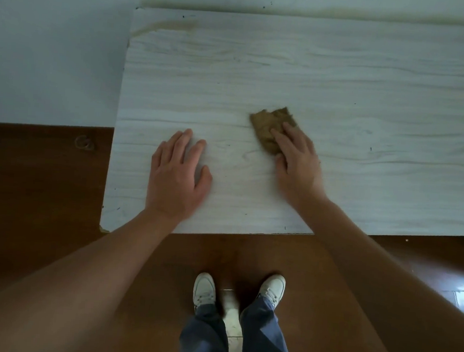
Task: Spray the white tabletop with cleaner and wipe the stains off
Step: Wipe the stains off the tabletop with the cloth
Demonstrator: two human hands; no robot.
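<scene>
The white wood-grain tabletop fills the upper half of the head view. A brown cloth lies on it near the middle. My right hand presses flat on the cloth's near end, fingers over it. My left hand rests palm down on the bare tabletop to the left, fingers spread, holding nothing. A yellowish-brown stain marks the far left corner, and small dark specks dot the surface. No spray bottle is in view.
The table's far edge meets a pale wall. Dark brown wooden floor lies to the left and in front. My feet in white shoes stand just before the table's front edge.
</scene>
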